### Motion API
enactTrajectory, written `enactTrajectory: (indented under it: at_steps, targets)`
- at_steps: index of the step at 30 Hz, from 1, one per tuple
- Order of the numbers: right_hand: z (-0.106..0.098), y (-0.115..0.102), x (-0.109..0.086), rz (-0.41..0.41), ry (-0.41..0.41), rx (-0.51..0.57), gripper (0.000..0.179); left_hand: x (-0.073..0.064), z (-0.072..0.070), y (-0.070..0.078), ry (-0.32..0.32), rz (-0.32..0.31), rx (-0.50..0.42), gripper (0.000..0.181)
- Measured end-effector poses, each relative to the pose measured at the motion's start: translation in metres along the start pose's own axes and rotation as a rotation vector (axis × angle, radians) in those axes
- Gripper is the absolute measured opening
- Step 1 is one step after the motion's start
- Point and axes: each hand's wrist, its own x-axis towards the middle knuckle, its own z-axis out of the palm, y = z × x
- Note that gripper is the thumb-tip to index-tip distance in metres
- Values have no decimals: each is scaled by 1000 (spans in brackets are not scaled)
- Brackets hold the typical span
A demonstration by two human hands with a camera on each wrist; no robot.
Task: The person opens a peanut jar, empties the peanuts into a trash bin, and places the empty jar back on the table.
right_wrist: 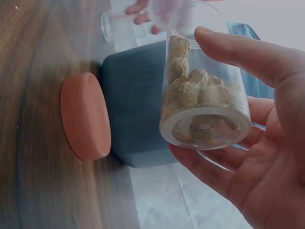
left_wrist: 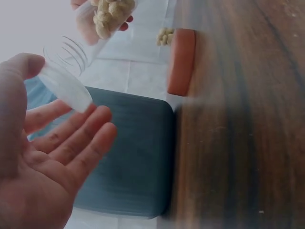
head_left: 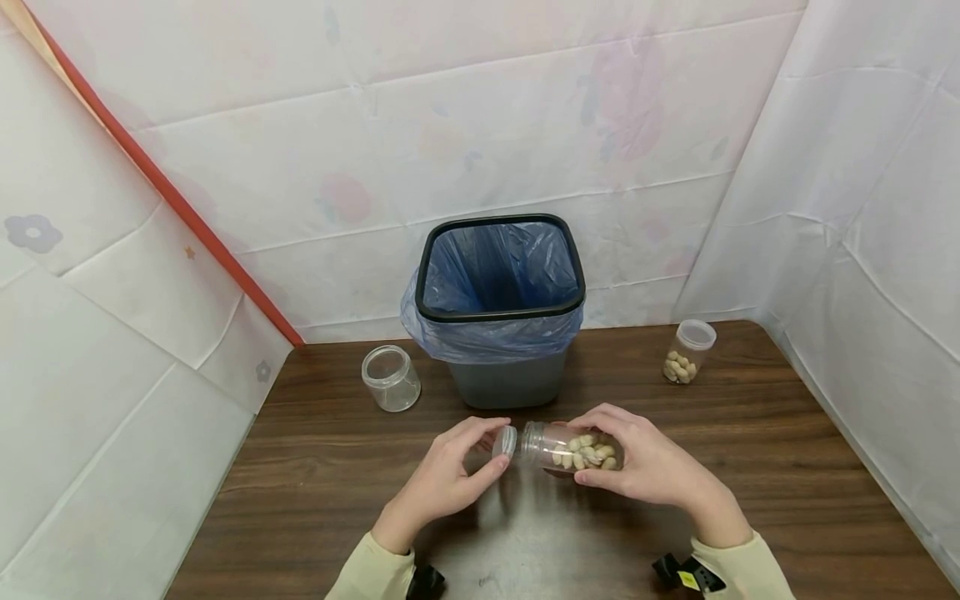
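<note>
My left hand (head_left: 448,473) pinches a translucent round lid (left_wrist: 66,88) between thumb and fingers. Just right of the lid, my right hand (head_left: 651,460) grips a clear jar (head_left: 537,443) tipped on its side above the table. Its threaded mouth is uncovered and faces the lid, with a small gap between them. Several unshelled peanuts (right_wrist: 190,88) lie inside, towards the jar's base. Below the jar, on the table, is a coral-red round object (right_wrist: 86,117); in the head view the jar and right hand mostly hide it.
A grey bin (head_left: 510,383) with a blue liner bag (head_left: 495,337) stands behind the hands. Left of it is a clear lidless jar (head_left: 392,379). At the back right stands a lidded jar (head_left: 692,343) holding peanuts. White printed sheeting (head_left: 480,125) surrounds the wooden table (head_left: 315,492).
</note>
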Motion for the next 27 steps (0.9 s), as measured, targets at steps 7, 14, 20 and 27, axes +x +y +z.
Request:
enactTrajectory:
  at_steps: [7, 14, 20, 27]
  targets:
    - [-5, 4, -3, 18, 23, -9, 50, -2, 8, -7, -88, -126, 45, 51]
    - [-8, 7, -4, 24, 29, -6, 50, -1, 13, -14, -124, -181, 99, 55]
    - [-8, 8, -5, 33, 29, -5, 50, -3, 16, -22, -124, -196, 149, 53]
    - [-6, 8, -4, 35, 26, -8, 50, -5, 20, -28, -150, -209, 188, 59]
